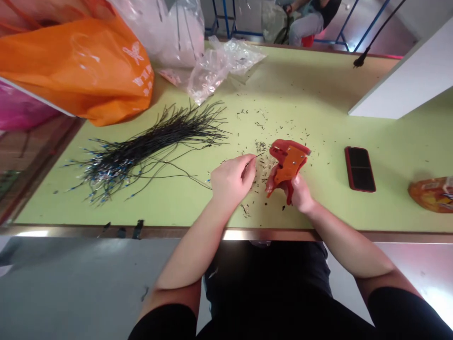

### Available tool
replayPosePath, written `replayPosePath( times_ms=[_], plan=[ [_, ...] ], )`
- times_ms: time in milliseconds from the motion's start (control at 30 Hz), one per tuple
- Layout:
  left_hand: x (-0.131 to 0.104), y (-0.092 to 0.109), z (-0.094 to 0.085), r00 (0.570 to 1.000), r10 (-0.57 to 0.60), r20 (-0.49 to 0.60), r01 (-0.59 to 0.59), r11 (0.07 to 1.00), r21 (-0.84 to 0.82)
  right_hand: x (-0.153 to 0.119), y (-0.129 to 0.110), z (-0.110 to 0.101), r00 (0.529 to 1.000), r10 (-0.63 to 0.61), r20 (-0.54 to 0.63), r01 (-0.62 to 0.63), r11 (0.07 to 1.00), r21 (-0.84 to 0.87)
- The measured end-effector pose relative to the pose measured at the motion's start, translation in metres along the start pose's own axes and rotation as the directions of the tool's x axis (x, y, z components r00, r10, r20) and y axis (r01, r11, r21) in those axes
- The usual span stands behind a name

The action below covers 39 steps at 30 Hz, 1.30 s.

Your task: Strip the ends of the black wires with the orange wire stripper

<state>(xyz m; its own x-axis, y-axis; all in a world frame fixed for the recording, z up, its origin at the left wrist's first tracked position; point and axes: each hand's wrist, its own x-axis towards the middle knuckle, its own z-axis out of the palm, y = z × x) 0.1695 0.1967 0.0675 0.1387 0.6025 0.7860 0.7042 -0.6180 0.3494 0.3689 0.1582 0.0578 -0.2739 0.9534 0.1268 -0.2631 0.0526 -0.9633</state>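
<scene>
Between the thumb and fingers of my left hand (233, 177) is a thin black wire (260, 154), its tip sticking out to the right. My right hand (300, 191) is wrapped around the handles of a red and orange wire stripper (290, 163). The stripper's jaws face left, a short gap from the wire tip. To the left lies a long bundle of black wires (152, 141), with blue-tipped connectors at its near left end. A few loose wires trail from the bundle toward my left hand. Small dark clippings (262, 146) are scattered under and around both hands.
A phone (360, 169) and an orange-tinted container (432, 194) lie to the right on the yellow-green table (336, 208). An orange bag (81, 66) and clear plastic bags (212, 66) sit at the back left. A white panel (406, 71) rises back right; a plug (360, 60) hangs near it. A person (311, 21) sits beyond.
</scene>
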Motion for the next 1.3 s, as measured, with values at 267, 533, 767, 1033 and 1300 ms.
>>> replayPosePath(
  times_ms=[267,533,767,1033,1300],
  plan=[
    [-0.004,0.007,0.002,0.991,0.134,0.02,-0.133,0.991,-0.019,-0.001,0.01,-0.002,0.998,0.056,0.022,-0.055,0.998,-0.024],
    [-0.007,0.017,0.002,0.989,0.146,0.007,-0.146,0.988,-0.041,0.0,0.019,-0.006,0.995,0.103,0.012,-0.103,0.995,-0.004],
    [-0.007,0.017,0.001,0.993,0.117,0.004,-0.116,0.987,-0.11,0.0,0.014,-0.007,0.989,0.144,0.007,-0.144,0.989,-0.021],
    [-0.006,0.018,0.0,0.993,0.115,0.011,-0.112,0.983,-0.144,0.0,0.011,-0.007,0.995,0.103,-0.008,-0.103,0.995,-0.018],
    [-0.005,0.019,-0.001,0.985,0.174,0.015,-0.17,0.975,-0.145,-0.004,0.016,-0.007,0.992,0.109,-0.059,-0.113,0.992,-0.063]
  ],
)
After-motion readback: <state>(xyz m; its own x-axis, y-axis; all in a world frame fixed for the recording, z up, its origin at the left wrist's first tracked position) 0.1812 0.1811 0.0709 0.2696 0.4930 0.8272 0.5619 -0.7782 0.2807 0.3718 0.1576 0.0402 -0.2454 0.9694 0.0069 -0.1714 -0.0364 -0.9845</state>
